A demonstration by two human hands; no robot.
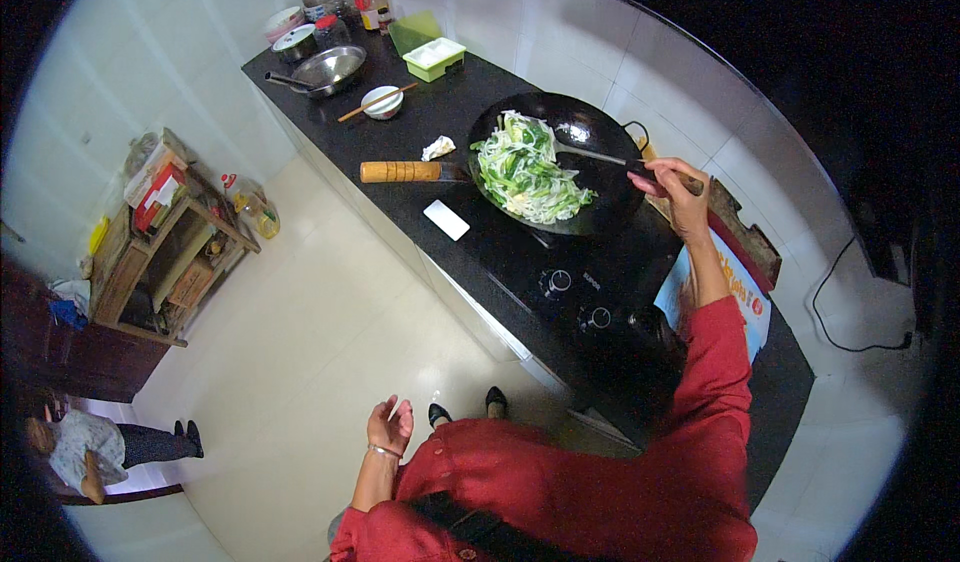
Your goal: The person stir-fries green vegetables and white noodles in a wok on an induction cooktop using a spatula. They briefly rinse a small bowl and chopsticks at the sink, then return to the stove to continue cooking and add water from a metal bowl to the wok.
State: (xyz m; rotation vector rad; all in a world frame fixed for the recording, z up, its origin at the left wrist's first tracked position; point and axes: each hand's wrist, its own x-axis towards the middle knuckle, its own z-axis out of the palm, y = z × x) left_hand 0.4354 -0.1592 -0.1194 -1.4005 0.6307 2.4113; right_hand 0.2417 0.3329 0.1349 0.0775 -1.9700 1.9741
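My right hand (675, 187) grips the dark handle of a metal wok spatula (600, 155). The spatula's blade end meets the food inside a black wok (600, 194). Green leafy vegetables and thin white strips (529, 168) are heaped in the wok's left half. The wok's wooden handle (401, 172) points left over the counter. Away from the counter, my left hand (390, 423) is raised before my body, fingers partly curled. A pale sliver shows between those fingers; whether it is a held thing or floor behind, I cannot tell.
On the dark counter (517, 262) are a white phone-like slab (447, 220), crumpled tissue (438, 148), a bowl with chopsticks (382, 102), a metal pan (330, 70) and a green tub (435, 59). Stove knobs (559, 280) face me. A person (97, 442) stands by the doorway.
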